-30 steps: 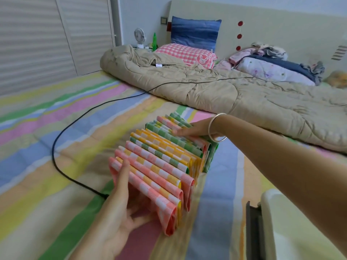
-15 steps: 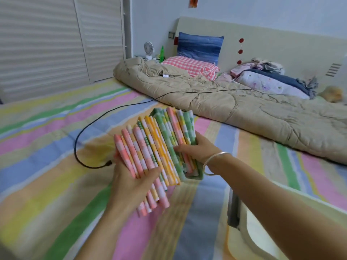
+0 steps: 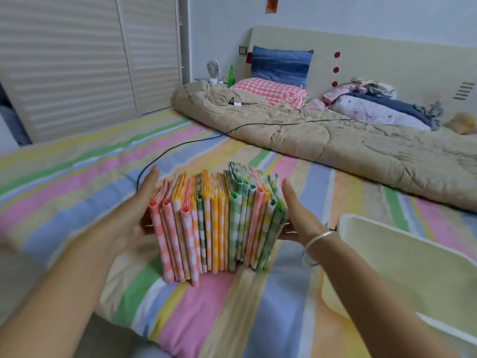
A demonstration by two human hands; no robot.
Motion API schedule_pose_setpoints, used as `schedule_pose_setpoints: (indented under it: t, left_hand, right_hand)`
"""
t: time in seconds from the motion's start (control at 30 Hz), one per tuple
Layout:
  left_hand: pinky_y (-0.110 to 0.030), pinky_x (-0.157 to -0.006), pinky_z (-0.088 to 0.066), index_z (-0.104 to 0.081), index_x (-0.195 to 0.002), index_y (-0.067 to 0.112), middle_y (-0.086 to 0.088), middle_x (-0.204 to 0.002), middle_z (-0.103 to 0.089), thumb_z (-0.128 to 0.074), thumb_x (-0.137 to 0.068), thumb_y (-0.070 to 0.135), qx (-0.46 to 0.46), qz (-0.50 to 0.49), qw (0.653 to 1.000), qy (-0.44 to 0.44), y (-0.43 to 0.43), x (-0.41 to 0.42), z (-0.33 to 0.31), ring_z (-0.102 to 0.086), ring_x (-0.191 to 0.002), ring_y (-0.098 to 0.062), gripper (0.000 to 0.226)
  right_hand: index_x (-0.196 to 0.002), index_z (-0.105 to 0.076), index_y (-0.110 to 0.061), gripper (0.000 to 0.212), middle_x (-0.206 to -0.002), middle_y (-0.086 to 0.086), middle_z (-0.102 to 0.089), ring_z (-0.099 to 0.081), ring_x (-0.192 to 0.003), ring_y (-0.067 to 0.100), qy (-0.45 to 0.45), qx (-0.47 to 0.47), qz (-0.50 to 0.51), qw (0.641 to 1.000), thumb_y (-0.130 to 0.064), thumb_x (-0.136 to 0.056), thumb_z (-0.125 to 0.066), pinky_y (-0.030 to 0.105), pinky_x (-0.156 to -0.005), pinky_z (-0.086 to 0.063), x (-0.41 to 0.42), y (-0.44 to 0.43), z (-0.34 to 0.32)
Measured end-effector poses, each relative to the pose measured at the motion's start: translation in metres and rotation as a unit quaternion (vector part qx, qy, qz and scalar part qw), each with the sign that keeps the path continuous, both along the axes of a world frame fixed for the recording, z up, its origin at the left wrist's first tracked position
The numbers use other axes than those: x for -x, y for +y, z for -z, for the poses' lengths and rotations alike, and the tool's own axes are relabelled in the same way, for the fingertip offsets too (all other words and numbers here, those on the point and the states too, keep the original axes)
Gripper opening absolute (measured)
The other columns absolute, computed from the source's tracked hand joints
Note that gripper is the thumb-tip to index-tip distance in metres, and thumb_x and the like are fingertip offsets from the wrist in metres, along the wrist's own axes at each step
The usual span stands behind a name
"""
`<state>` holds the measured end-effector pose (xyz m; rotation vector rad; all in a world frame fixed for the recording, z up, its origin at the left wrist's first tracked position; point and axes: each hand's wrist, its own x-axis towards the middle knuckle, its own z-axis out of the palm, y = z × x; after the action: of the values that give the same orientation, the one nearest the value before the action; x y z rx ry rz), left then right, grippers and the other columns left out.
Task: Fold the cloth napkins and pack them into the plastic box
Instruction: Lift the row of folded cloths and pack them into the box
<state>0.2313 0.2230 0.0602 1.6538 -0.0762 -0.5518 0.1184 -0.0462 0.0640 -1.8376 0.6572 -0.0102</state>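
Left hand (image 3: pixel 139 210) | right hand (image 3: pixel 296 215) | folded napkins (image 3: pixel 219 223) pressed between both palms

The head-worn camera looks forward and down, close over the bed (image 3: pixel 77 177), toward the headboard (image 3: pixel 387 55).

We are pressing the napkin row (image 3: pixel 219 223) between left hand (image 3: pixel 134 218) and right hand (image 3: pixel 296 215) over the bedsheet (image 3: pixel 77 177), plastic box (image 3: pixel 402 267) lying right, quilt (image 3: pixel 361 151) behind.

Both forearms reach forward, one on each side. The left hand (image 3: pixel 140 210) and the right hand (image 3: pixel 296 215) are flat with straight fingers, palms facing each other, and press the stack of folded napkins (image 3: pixel 219 223) between them. The right wrist wears a bracelet (image 3: pixel 320 237).
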Motion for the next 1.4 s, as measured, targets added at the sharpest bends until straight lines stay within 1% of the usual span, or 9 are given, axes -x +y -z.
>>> schedule_pose_setpoints:
  t: [0.1, 0.2, 0.4, 0.5, 0.63, 0.77, 0.93, 1.17, 1.4]
  left_hand:
    - [-0.034, -0.069, -0.052, -0.072, -0.084, 0.018, -0.010, -0.079, -0.074, -0.052, -0.053, 0.092, -0.123, 0.051, 0.991, 0.025, -0.003, -0.008, -0.027, -0.070, -0.070, -0.021, 0.083]
    - [-0.040, -0.078, -0.060, -0.070, -0.116, 0.015, -0.012, -0.102, -0.076, -0.066, -0.032, 0.097, -0.207, 0.078, 0.975, 0.026, -0.008, -0.017, -0.039, -0.074, -0.090, -0.028, 0.117]
    - [-0.048, -0.087, -0.058, -0.042, -0.140, 0.003, -0.021, -0.138, -0.056, -0.065, -0.015, 0.097, -0.326, 0.054, 0.943, -0.038, -0.028, -0.019, -0.043, -0.064, -0.112, -0.038, 0.158]
    - [-0.046, -0.103, -0.048, -0.003, -0.157, 0.004, -0.017, -0.162, -0.023, -0.061, -0.047, 0.091, -0.350, 0.038, 0.934, -0.060, -0.033, -0.018, -0.039, -0.045, -0.135, -0.039, 0.152]
    - [-0.038, -0.097, -0.045, 0.010, -0.155, 0.001, -0.018, -0.161, -0.025, -0.059, -0.064, 0.084, -0.392, 0.024, 0.914, -0.107, -0.037, -0.012, -0.029, -0.043, -0.137, -0.037, 0.141]
    - [-0.035, -0.089, -0.045, 0.015, -0.154, 0.001, -0.018, -0.160, -0.027, -0.059, -0.061, 0.083, -0.429, 0.069, 0.894, -0.108, -0.031, -0.011, -0.029, -0.048, -0.132, -0.035, 0.145]
    - [-0.040, -0.106, -0.039, 0.010, -0.156, 0.004, -0.014, -0.165, -0.016, -0.051, -0.054, 0.088, -0.384, 0.071, 0.916, -0.086, -0.027, -0.004, -0.039, -0.035, -0.143, -0.035, 0.146]
    - [-0.041, -0.104, -0.046, 0.014, -0.155, 0.005, -0.016, -0.164, -0.019, -0.053, -0.038, 0.091, -0.427, 0.069, 0.892, -0.127, -0.039, -0.002, -0.033, -0.042, -0.138, -0.035, 0.160]
    - [-0.041, -0.090, -0.056, 0.016, -0.154, 0.004, -0.019, -0.152, -0.041, -0.053, -0.042, 0.094, -0.473, 0.089, 0.861, -0.163, -0.055, 0.000, -0.031, -0.060, -0.115, -0.031, 0.160]
  right_hand:
    - [-0.136, -0.052, -0.016, 0.111, -0.115, 0.015, -0.068, -0.072, -0.081, 0.030, 0.105, 0.067, -0.037, 0.992, -0.097, -0.065, -0.021, 0.043, -0.080, -0.060, -0.011, -0.011, -0.030]
    - [-0.148, -0.035, -0.022, 0.106, -0.145, 0.012, -0.044, -0.065, -0.096, 0.033, 0.173, 0.127, -0.067, 0.974, -0.094, -0.071, -0.023, 0.041, -0.073, -0.060, -0.025, -0.009, -0.057]
    - [-0.148, -0.035, -0.012, 0.102, -0.153, 0.016, -0.035, -0.039, -0.134, 0.035, 0.194, 0.266, -0.092, 0.940, -0.086, -0.080, -0.015, 0.045, -0.105, -0.032, -0.048, 0.005, -0.071]
    - [-0.145, -0.040, -0.011, 0.101, -0.146, 0.016, -0.044, -0.046, -0.125, 0.033, 0.208, 0.297, -0.128, 0.923, -0.084, -0.082, -0.011, 0.041, -0.097, -0.033, -0.054, 0.010, -0.071]
    - [-0.141, -0.046, -0.008, 0.108, -0.137, 0.017, -0.051, -0.053, -0.116, 0.033, 0.216, 0.338, -0.166, 0.901, -0.089, -0.077, -0.013, 0.041, -0.093, -0.039, -0.057, 0.022, -0.060]
    - [-0.147, -0.016, 0.008, 0.119, -0.143, 0.020, -0.046, -0.057, -0.117, 0.033, 0.207, 0.365, -0.179, 0.890, -0.086, -0.077, -0.030, 0.043, -0.104, -0.043, -0.049, 0.031, -0.043]
    - [-0.148, 0.029, -0.013, 0.138, -0.150, 0.018, -0.039, -0.049, -0.128, 0.035, 0.165, 0.307, -0.146, 0.926, -0.083, -0.065, -0.056, 0.041, -0.103, -0.041, -0.048, 0.021, -0.033]
    - [-0.155, 0.013, -0.021, 0.096, -0.162, 0.009, -0.015, -0.020, -0.146, 0.036, 0.100, 0.153, -0.069, 0.981, -0.076, -0.088, -0.030, 0.049, -0.116, -0.018, -0.056, 0.019, -0.033]
    - [-0.155, 0.011, -0.020, 0.064, -0.125, 0.016, -0.062, -0.061, -0.105, 0.032, 0.122, 0.419, -0.038, 0.899, -0.049, -0.103, -0.013, 0.040, -0.080, -0.041, -0.054, 0.016, -0.008]
